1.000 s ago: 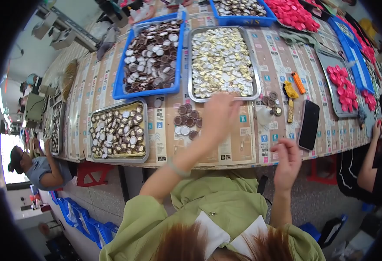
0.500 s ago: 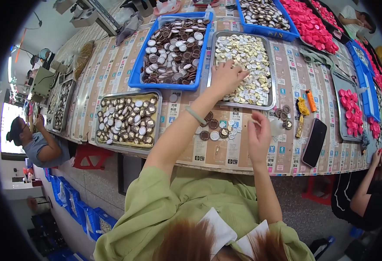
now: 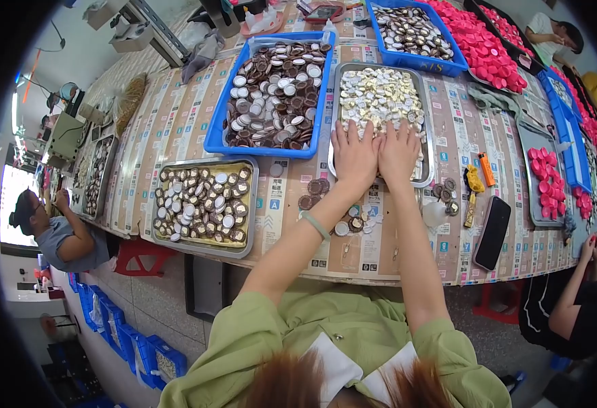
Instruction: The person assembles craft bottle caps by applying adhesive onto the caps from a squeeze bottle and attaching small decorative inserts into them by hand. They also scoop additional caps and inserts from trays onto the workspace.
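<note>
My left hand [image 3: 356, 160], below a bracelet on the wrist, lies palm down on small gold and white pieces [image 3: 378, 95] in a metal tray [image 3: 429, 146]. Beside it, touching near the thumbs, my right hand [image 3: 398, 155] rests on the same pieces. Both hands have their fingers stretched out; whatever is under the palms is hidden. Just in front of the tray, brown discs [image 3: 310, 197] and a few white and gold pieces [image 3: 357, 223] lie loose on the table, partly behind my left forearm.
Left of the tray stand a blue bin of brown and white discs [image 3: 211, 139] and a tray of filled discs [image 3: 249, 231]. To the right are a small bottle [image 3: 434, 214], a phone [image 3: 493, 233], an orange lighter [image 3: 487, 170] and pink parts [image 3: 547, 180]. Co-workers [image 3: 74, 238] sit at both sides.
My right hand has moved forward into the tray beside my left hand, and its fingers have spread on the pieces. My left hand has shifted toward the tray's near side.
</note>
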### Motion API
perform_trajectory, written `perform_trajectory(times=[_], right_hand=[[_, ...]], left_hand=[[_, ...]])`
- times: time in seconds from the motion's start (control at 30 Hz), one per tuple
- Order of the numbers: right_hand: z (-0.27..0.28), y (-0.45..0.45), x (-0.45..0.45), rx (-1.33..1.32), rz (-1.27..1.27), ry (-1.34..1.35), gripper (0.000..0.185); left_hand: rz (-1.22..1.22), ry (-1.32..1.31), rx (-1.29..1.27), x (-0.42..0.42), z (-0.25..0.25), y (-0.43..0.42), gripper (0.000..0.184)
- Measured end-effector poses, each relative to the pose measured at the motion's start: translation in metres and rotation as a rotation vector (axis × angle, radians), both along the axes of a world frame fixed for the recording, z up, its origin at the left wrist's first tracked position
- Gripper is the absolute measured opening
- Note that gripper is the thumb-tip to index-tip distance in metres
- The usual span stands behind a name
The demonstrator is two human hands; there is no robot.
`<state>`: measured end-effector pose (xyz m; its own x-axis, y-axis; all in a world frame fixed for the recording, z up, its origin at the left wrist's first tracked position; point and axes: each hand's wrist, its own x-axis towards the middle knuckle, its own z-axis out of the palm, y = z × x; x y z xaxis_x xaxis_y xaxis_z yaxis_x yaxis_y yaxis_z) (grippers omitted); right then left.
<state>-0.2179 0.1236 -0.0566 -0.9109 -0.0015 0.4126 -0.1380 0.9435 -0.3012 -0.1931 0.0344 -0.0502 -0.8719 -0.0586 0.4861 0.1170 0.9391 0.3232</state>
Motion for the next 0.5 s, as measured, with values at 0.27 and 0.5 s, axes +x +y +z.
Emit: perform_trajectory(times=[0.27, 0.5], right_hand=[[0.008, 0.002, -0.017, -0.699, 0.147, -0.105, 0.025], [0.015, -0.008, -0.011, -1.708, 0.045, -0.183, 0.027]], left_hand=[[-0.095, 0.093, 0.405, -0.021, 0.0, 0.013, 0.026], [-0.111, 0.01, 1.12, -0.035, 0.017, 0.029, 0.024]])
